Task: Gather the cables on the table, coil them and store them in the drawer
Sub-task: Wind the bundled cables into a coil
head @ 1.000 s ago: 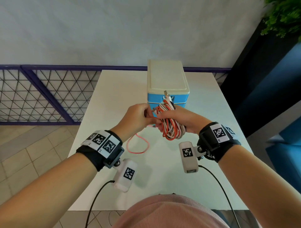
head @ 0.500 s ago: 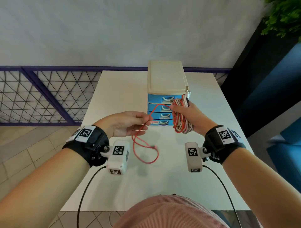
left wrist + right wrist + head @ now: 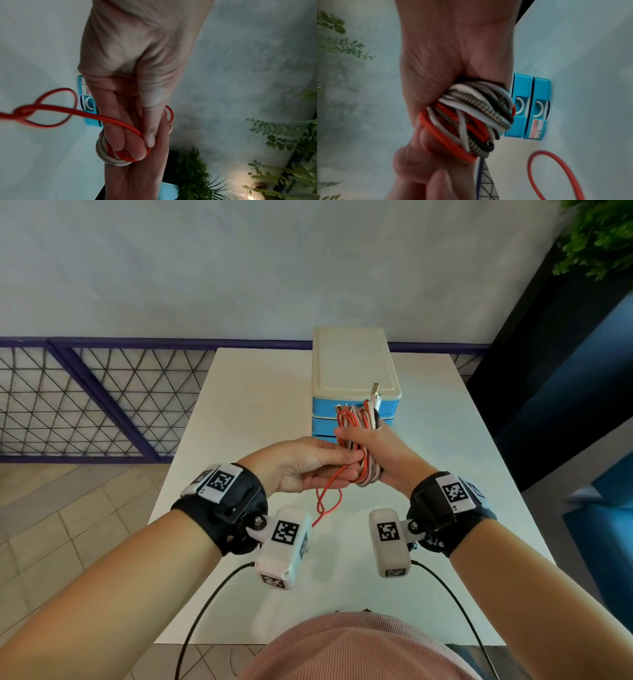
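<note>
- Since half a second ago the left hand (image 3: 301, 465) has come back across from its spot out to the left and now meets the right hand (image 3: 373, 453) in front of the drawer unit; the loose red tail that lay spread in a wide loop on the counter has been drawn up shorter beneath the hands.
- Right hand's grip: fingers curled round the coiled bundle of red, white, black and braided grey cables (image 3: 359, 440), clamped on it and holding it above the white counter (image 3: 239, 405), just in front of the small blue plastic drawer unit with a cream lid (image 3: 352, 364).
- A metal plug end (image 3: 376, 393) sticks up from the top of the bundle.
- Left hand's grip: thumb and fingers pinched together on the thin red cable (image 3: 106, 119), right where it runs into the bundle, as the left wrist view shows.
- From that pinch the red cable hangs down in a twisted loop (image 3: 329, 501) between the two wrists, reaching toward the counter; whether it touches the surface cannot be told.
- In the right wrist view the bundle's strands (image 3: 471, 119) cross one another over the palm, with two blue drawer fronts and their white pull handles (image 3: 529, 106) just beside it; both of those fronts sit flush.
- Beyond the counter, a purple railing with wire mesh (image 3: 85, 398) and a green plant (image 3: 599, 234) at the upper right.
</note>
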Motion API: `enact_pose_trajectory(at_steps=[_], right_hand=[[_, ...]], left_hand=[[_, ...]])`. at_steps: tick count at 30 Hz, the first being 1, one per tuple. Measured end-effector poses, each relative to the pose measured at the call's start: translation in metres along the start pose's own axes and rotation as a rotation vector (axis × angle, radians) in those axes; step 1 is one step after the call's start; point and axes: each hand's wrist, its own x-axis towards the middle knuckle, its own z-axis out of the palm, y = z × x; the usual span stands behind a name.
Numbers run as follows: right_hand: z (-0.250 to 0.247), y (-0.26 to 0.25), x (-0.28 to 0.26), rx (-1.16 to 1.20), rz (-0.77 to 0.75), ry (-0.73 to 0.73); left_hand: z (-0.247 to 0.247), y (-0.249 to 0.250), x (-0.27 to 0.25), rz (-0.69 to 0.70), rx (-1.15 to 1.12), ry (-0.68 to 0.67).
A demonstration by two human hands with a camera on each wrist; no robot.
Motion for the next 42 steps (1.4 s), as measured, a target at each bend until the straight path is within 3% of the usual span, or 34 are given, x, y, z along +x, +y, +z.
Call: enact_pose_trajectory(at_steps=[3, 6, 10, 13, 15, 18, 20, 22, 26, 30, 37, 42], right_hand=[[-0.004, 0.001, 0.007, -0.021, -0.043, 0.153], [-0.019, -0.006, 0.011, 0.034, -0.102, 0.312], [-0.039, -0.013, 0.012, 0.071, -0.130, 0.375], [-0.041, -0.015, 0.010, 0.144, -0.126, 0.340], [-0.037, -0.018, 0.006, 0.173, -0.094, 0.253], [-0.032, -0.023, -0.001, 0.128, 0.001, 0.097], [-0.029, -0.024, -0.002, 0.022, 0.049, 0.021], [-0.025, -0.024, -0.003, -0.085, 0.090, -0.029], [-0.012, -0.023, -0.009, -0.250, 0.110, -0.124], [-0.001, -0.016, -0.011, -0.168, 0.158, -0.231], [-0.007, -0.012, -0.010, -0.185, 0.153, -0.196], [-0.027, -0.012, -0.007, -0.226, 0.157, -0.042]], left_hand=[[-0.003, -0.004, 0.001, 0.012, 0.023, -0.004], [-0.015, -0.013, 0.000, -0.007, -0.044, -0.108], [-0.033, -0.022, -0.005, -0.083, 0.016, -0.228], [-0.041, -0.023, -0.008, -0.086, 0.187, -0.291], [-0.041, -0.019, -0.009, -0.038, 0.409, -0.252], [-0.035, -0.010, -0.005, 0.115, 0.821, -0.020], [-0.031, -0.007, -0.002, 0.225, 0.945, 0.153], [-0.027, -0.006, 0.000, 0.320, 0.969, 0.262], [-0.020, -0.004, 0.002, 0.485, 0.887, 0.350], [-0.015, -0.002, 0.007, 0.566, 0.857, 0.422], [-0.019, -0.004, 0.004, 0.606, 0.971, 0.339], [-0.052, -0.012, 0.004, 0.393, 0.910, 0.160]])
